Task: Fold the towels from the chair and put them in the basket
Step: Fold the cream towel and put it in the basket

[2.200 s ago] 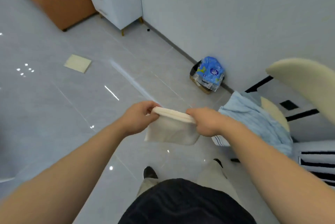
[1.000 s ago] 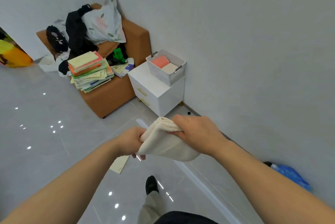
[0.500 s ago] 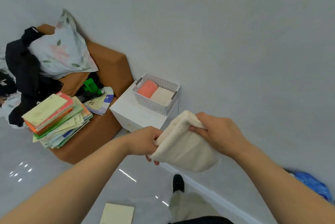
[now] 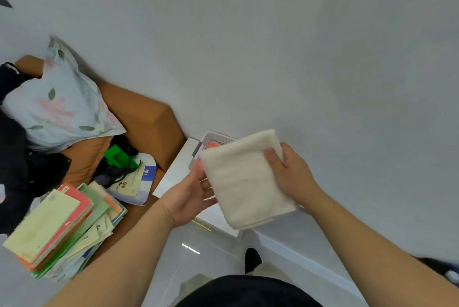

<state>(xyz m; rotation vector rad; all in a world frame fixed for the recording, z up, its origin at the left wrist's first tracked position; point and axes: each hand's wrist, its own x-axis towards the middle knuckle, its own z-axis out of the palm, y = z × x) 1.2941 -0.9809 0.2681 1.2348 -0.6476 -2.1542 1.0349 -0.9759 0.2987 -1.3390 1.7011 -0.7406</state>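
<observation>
A lived-in home: brown sofa (image 4: 146,118) heaped with pillow (image 4: 59,108), clothes (image 4: 15,157), books (image 4: 49,229) (untidily stacked); white cabinet (image 4: 173,172) alongside.

One cream towel (image 4: 244,182), one pink towel (image 4: 213,145), one basket (image 4: 216,136), one pillow (image 4: 59,108)

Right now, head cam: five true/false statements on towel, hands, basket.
1. The right hand grips the folded cream towel. True.
2. The cream towel lies in the basket. False: it is held in the air in front of it.
3. A pink cloth is in the basket. True.
4. The basket stands on the floor. False: it stands on the white cabinet.
5. The left hand grips the basket. False: its open fingers are at the towel's edge.
</observation>
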